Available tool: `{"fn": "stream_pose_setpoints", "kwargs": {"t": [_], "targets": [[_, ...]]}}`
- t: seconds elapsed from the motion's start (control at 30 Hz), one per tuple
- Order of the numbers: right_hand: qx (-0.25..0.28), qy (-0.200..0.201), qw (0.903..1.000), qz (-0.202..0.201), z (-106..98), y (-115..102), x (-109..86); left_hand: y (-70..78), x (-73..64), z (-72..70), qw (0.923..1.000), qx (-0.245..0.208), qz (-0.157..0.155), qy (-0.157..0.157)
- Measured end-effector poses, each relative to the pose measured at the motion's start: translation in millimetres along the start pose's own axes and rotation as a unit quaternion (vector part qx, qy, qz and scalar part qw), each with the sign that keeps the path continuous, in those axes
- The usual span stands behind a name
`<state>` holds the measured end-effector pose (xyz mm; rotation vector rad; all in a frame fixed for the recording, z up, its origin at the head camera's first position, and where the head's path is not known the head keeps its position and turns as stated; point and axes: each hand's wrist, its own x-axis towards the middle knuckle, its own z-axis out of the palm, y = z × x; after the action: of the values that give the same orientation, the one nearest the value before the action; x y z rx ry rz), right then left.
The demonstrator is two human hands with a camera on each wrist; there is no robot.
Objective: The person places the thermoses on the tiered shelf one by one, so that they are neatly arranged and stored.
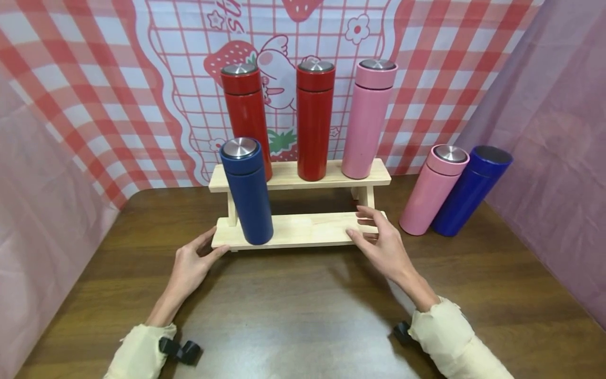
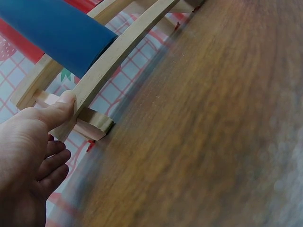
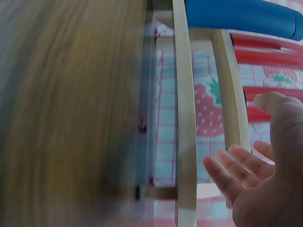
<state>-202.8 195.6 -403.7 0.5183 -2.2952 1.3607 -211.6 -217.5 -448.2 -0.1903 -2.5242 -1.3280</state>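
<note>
A two-tier wooden stand (image 1: 312,230) stands on the table. My left hand (image 1: 191,266) pinches the left end of its lower shelf, the thumb (image 2: 61,108) against the front edge. Close to that hand, a dark blue thermos bottle (image 1: 249,197) stands upright on this shelf. Over the shelf's right end is my right hand (image 1: 384,252), its fingers spread apart and holding nothing. On the upper shelf stand two red thermos bottles (image 1: 314,126) and a pink one (image 1: 368,126), all with silver-topped lids.
Right of the stand, a second pink bottle (image 1: 433,195) stands beside a lidless-looking blue bottle (image 1: 473,192) on the brown table (image 1: 303,316). A red-checked strawberry cloth (image 1: 431,63) hangs behind; pink cloth hangs at both sides.
</note>
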Motion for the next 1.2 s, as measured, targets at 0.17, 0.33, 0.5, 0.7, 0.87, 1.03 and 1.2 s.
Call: {"fn": "stream_pose_setpoints", "kwargs": {"t": [0.17, 0.33, 0.5, 0.7, 0.87, 1.03, 1.2], "targets": [[-0.025, 0.021, 0.9995, 0.003, -19, 7, -5.1, -1.1, -0.4, 0.3, 1.0000, -0.001, -0.006, -0.002], [-0.048, 0.040, 0.9980, 0.009, -41, 13, -9.7, -1.3, -0.4, 0.5, 0.9999, -0.006, -0.009, -0.002], [-0.072, 0.054, 0.9957, 0.022, -61, 20, -19.4, -0.8, -0.3, -0.4, 0.9999, -0.004, -0.013, -0.004], [-0.117, 0.054, 0.9907, 0.045, -79, 31, -36.6, -1.5, -0.4, -0.7, 0.9999, -0.002, -0.014, -0.001], [-0.133, 0.073, 0.9869, 0.055, -99, 39, -47.9, -2.4, -1.0, -0.2, 0.9999, 0.005, -0.010, -0.001], [-0.149, 0.107, 0.9802, 0.075, -123, 43, -53.5, -2.1, -0.6, -0.2, 0.9999, 0.006, -0.008, -0.002], [-0.160, 0.134, 0.9734, 0.095, -142, 49, -54.7, -2.0, 0.0, 0.2, 0.9999, 0.007, -0.008, -0.002]]}}
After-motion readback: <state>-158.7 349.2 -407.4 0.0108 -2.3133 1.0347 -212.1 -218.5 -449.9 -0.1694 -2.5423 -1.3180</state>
